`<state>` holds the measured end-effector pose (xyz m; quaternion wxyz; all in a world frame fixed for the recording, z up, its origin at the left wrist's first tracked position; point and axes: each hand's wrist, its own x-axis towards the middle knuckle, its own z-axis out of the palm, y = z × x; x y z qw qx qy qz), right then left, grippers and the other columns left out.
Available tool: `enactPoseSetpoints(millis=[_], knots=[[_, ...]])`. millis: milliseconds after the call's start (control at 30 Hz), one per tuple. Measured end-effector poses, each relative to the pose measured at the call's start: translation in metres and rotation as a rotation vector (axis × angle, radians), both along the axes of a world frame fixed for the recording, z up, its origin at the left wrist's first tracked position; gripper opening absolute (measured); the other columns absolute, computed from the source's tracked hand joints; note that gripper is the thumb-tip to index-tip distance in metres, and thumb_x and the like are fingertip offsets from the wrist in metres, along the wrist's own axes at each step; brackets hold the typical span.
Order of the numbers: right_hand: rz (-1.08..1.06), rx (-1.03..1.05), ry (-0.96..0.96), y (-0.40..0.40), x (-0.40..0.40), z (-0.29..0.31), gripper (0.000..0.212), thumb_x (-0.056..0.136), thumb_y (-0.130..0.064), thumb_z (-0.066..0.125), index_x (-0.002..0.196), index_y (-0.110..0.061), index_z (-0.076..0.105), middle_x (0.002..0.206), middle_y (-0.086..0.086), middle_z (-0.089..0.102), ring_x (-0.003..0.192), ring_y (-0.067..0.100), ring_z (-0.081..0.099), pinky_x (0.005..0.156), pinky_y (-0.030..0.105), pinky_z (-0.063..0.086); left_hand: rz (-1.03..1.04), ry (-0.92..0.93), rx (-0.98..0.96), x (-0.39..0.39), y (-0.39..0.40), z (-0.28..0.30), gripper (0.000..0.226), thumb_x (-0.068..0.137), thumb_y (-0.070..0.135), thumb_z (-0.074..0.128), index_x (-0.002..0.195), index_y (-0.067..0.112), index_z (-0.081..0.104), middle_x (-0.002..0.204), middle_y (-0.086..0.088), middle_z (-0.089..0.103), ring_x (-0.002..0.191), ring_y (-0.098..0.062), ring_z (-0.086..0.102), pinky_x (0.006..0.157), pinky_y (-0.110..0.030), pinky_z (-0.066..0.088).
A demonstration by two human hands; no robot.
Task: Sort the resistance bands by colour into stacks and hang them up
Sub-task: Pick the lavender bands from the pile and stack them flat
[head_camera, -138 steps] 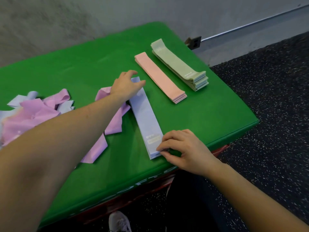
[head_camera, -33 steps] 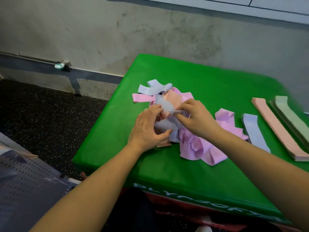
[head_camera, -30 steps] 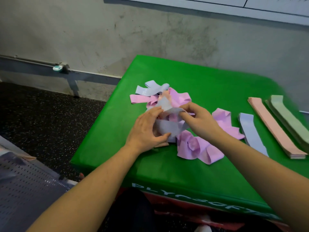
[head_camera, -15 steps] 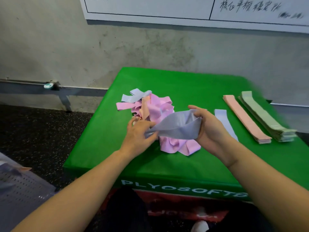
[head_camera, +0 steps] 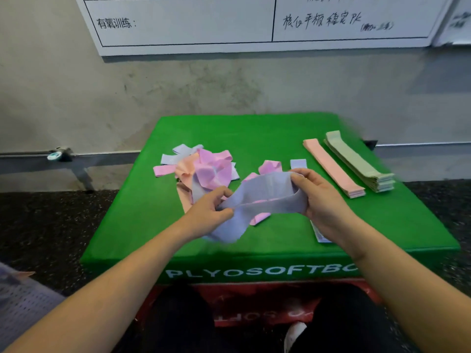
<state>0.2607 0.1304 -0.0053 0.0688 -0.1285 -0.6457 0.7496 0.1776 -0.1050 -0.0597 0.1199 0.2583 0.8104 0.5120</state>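
Observation:
A lavender-blue resistance band [head_camera: 265,200] is stretched between both hands above the front of the green plyo box [head_camera: 142,212]. My left hand [head_camera: 209,212] pinches its left end; my right hand [head_camera: 318,197] grips its right end. Behind lies a tangled pile of pink, peach and blue bands [head_camera: 204,169]. A flat blue stack [head_camera: 298,163] lies mostly hidden behind my right hand. To the right are a peach stack [head_camera: 331,166] and a light green stack [head_camera: 356,159].
The box stands against a concrete wall with a whiteboard [head_camera: 229,21] above. A rail [head_camera: 38,156] runs along the wall at left. Dark speckled floor surrounds the box. A perforated grey surface [head_camera: 23,304] sits at lower left. A shoe [head_camera: 295,332] shows below.
Both hands pulled a blue band out of the tangled pile, lifted it toward the box's front and spread it apart. The camera has tilted up, showing more wall.

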Motion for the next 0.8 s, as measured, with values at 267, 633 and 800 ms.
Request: enactPoseSetpoints(millis=[267, 633, 800], knots=[[0.107, -0.129, 0.044, 0.01, 0.035, 0.014, 0.022, 0.092, -0.02, 0.061, 0.107, -0.005, 0.066, 0.089, 0.007, 0.069, 0.078, 0.016, 0.06, 0.068, 0.029, 0.046, -0.115, -0.099, 0.014, 0.028, 0.023, 0.018, 0.027, 0.088, 0.022, 0.062, 0.113, 0.032, 0.059, 0.105, 0.004, 0.066, 0.087, -0.002, 0.063, 0.079, -0.018, 0.05], [0.242, 0.011, 0.134, 0.007, 0.065, 0.024, 0.018, 0.082, -0.027, 0.065, 0.087, -0.018, 0.08, 0.098, 0.008, 0.073, 0.09, 0.015, 0.064, 0.083, 0.024, 0.05, -0.211, -0.11, 0.285, 0.08, 0.071, 0.065, 0.009, 0.094, 0.01, 0.062, 0.102, 0.013, 0.061, 0.09, 0.0, 0.064, 0.081, -0.004, 0.06, 0.074, -0.016, 0.049], [0.205, 0.091, 0.116, 0.016, 0.076, 0.025, 0.016, 0.094, -0.013, 0.062, 0.102, -0.019, 0.075, 0.092, 0.005, 0.071, 0.081, 0.017, 0.061, 0.069, 0.024, 0.051, -0.198, -0.129, 0.341, 0.09, 0.073, 0.07, 0.009, 0.095, 0.017, 0.064, 0.089, 0.023, 0.065, 0.081, 0.005, 0.064, 0.075, -0.009, 0.056, 0.068, -0.021, 0.047]])
